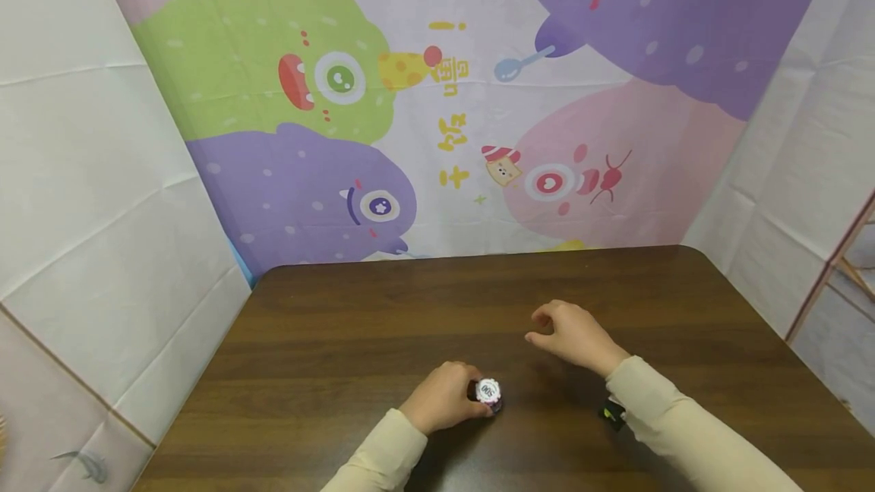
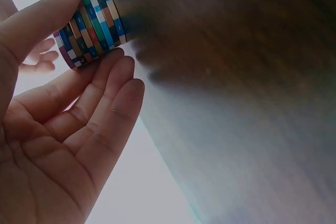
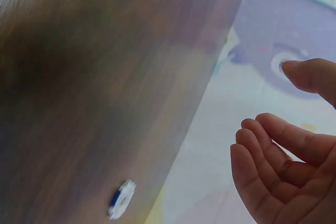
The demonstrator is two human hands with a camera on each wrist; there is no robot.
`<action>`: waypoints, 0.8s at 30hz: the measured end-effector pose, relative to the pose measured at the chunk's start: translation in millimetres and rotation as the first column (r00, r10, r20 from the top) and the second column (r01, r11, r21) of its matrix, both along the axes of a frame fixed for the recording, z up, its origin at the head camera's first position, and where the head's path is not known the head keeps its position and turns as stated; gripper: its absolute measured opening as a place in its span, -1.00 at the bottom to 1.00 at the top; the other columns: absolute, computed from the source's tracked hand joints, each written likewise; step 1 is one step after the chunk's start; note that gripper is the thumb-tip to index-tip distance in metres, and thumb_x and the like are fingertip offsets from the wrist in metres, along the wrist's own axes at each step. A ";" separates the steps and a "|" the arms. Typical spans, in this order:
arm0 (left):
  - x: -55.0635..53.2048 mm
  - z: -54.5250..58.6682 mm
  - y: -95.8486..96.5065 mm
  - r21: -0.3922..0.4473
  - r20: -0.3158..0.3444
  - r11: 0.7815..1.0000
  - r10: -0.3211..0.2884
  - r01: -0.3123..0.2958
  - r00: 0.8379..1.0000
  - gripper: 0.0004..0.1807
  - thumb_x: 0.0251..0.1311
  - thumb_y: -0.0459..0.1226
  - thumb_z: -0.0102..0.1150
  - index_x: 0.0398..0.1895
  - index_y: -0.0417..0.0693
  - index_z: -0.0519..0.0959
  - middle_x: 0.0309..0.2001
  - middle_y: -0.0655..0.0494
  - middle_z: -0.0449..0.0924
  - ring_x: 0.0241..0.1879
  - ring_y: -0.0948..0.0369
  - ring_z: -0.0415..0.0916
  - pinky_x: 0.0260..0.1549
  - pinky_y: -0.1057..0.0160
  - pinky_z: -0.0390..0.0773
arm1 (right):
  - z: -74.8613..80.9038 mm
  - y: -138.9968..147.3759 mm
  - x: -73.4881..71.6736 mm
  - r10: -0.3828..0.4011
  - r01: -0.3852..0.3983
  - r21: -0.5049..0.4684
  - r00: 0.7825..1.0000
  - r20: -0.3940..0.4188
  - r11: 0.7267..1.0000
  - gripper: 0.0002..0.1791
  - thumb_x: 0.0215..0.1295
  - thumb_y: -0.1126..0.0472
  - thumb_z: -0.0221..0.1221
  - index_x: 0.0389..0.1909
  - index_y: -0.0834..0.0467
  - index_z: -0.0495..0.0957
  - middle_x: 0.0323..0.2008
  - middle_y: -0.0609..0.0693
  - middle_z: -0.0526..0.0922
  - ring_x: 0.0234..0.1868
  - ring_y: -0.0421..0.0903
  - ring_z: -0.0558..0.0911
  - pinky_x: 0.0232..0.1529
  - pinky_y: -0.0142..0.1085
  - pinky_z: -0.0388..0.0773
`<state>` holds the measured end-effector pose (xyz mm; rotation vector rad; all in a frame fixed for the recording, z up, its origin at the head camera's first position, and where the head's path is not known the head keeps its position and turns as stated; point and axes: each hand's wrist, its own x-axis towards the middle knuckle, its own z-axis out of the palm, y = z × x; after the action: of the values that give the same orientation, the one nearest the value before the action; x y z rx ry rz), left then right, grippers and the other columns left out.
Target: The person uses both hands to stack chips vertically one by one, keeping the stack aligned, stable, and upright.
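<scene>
A short stack of poker chips (image 1: 488,392) stands at the near middle of the brown table, its top face white and marked 500. My left hand (image 1: 444,396) grips it between thumb and fingers. The left wrist view shows the chips (image 2: 92,24) edge-on, banded in blue, white, tan, red and green. To the right and farther back, my right hand (image 1: 577,336) hovers over the table with loosely bent fingers and thumb apart, holding nothing. Beyond it, the right wrist view shows a white chip (image 3: 123,199) with a blue edge on the table, hidden in the head view.
The dark wood table (image 1: 328,317) ends at a cloth backdrop (image 1: 472,105) printed with cartoon monsters. Pale cloth walls (image 1: 102,173) stand at both sides. A small black and green device (image 1: 611,412) shows under the right wrist.
</scene>
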<state>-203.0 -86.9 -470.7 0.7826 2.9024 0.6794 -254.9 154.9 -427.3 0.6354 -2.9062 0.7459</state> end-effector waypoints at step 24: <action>2.0 1.7 -0.4 -0.008 -0.016 1.000 -0.002 0.002 1.000 -0.59 -0.14 -0.08 0.54 -0.22 -0.07 0.70 -0.31 0.21 0.70 -0.35 0.38 0.51 -0.32 0.39 0.50 | -31.3 62.4 -46.9 -0.184 0.166 0.121 0.970 0.160 0.979 -0.61 0.12 0.05 0.30 -0.22 0.32 0.59 -0.33 0.12 0.65 -0.39 -0.03 0.52 -0.37 -0.15 0.47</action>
<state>-201.0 -87.4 -469.0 0.7932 2.9169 0.6637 -301.8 217.4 -458.6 0.3304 -3.1233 0.6562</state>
